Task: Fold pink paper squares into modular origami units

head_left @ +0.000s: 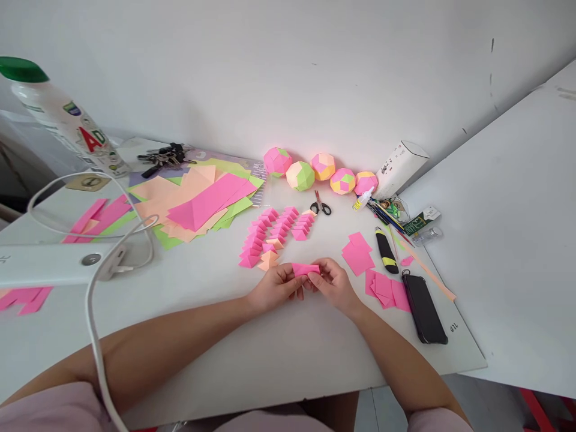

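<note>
Both my hands meet over the white table (279, 354) and pinch one small folded pink paper piece (306, 269). My left hand (275, 288) grips its left end, my right hand (333, 285) its right end, fingers closed on it. Just beyond my hands lie rows of folded pink paper units (274, 231) with a few orange ones. To the right sit loose pink paper squares (357, 253) and more pink pieces (386, 289).
Several paper balls (321, 171) line the wall. Scissors (320, 205), a glue bottle (362, 199), a black-yellow highlighter (386, 251), pens and a black phone (423, 307) lie right. A coloured paper stack (198, 201), keys (164, 157), a bottle (63, 123) and a white cable (96, 336) are left.
</note>
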`<state>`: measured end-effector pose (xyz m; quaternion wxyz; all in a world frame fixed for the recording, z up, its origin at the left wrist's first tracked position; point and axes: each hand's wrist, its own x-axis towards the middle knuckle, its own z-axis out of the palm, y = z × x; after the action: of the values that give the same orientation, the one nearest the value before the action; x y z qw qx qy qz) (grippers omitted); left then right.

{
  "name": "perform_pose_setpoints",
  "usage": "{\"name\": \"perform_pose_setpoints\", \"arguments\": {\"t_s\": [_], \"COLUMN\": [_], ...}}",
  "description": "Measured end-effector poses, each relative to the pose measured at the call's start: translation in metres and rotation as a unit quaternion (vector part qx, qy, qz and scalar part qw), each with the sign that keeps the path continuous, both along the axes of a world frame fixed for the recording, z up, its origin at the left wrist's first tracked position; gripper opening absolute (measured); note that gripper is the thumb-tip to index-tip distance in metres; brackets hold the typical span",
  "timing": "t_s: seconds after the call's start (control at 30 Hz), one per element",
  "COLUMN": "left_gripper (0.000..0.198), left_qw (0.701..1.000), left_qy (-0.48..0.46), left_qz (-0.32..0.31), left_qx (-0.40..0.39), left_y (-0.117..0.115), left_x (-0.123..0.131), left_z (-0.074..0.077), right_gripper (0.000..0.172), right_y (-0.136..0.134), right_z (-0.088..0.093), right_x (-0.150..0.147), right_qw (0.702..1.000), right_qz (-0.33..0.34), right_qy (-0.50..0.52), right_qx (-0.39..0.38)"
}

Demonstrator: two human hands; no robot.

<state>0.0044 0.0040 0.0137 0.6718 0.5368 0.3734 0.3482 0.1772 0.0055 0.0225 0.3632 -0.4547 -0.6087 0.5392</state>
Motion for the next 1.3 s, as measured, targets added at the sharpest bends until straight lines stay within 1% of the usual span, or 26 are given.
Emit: {"name": "perform_pose_setpoints", "arguments": {"t_s": [0.03, 0.1, 0.3, 0.57, 0.73, 0.93, 1.03, 1.17, 1.3], "left_gripper": [0.029, 0.028, 0.030, 0.031, 0.026, 0.018, 0.017, 0.018, 0.022], "left_qw": [1.000, 1.000, 1.000, 1.000, 0.999, 0.999, 0.999, 0.999, 0.999], "left_qy": [-0.002, -0.001, 0.024, 0.028, 0.028, 0.019, 0.016, 0.022, 0.023], "left_qz": [-0.002, -0.004, 0.001, -0.004, -0.015, -0.022, -0.033, -0.042, -0.029], "left_qx": [-0.001, -0.007, -0.016, -0.013, -0.014, -0.017, -0.014, -0.006, -0.007], "left_y": [0.0000, -0.0002, -0.0004, -0.0001, -0.0011, -0.0012, -0.0015, -0.0019, -0.0016], "left_x": [0.0000, -0.0002, 0.0001, 0.0003, -0.0003, -0.0009, -0.0007, -0.0005, -0.0007], "left_z": [0.0001, 0.0003, -0.0028, -0.0055, -0.0046, -0.0052, -0.0062, -0.0061, -0.0040], "right_gripper": [0.017, 0.022, 0.022, 0.020, 0.020, 0.012, 0.008, 0.005, 0.003], "right_y": [0.0002, 0.0007, 0.0017, 0.0007, 0.0003, -0.0011, -0.0025, -0.0023, 0.0010], "right_z": [0.0008, 0.0021, 0.0028, 0.0009, 0.0015, 0.0049, 0.0039, 0.0035, 0.0063], "right_x": [0.0002, 0.0004, 0.0018, 0.0027, 0.0031, 0.0009, -0.0003, 0.0014, 0.0053], "right_qw": [1.000, 0.999, 0.999, 0.999, 0.999, 0.997, 0.996, 0.996, 0.996], "right_qz": [0.013, 0.023, -0.005, -0.003, 0.002, 0.028, 0.030, 0.026, 0.014], "right_qy": [-0.009, -0.024, -0.053, -0.043, -0.033, -0.021, -0.021, -0.043, -0.050], "right_qx": [-0.002, 0.001, 0.009, 0.000, -0.028, -0.069, -0.076, -0.074, -0.066]}}
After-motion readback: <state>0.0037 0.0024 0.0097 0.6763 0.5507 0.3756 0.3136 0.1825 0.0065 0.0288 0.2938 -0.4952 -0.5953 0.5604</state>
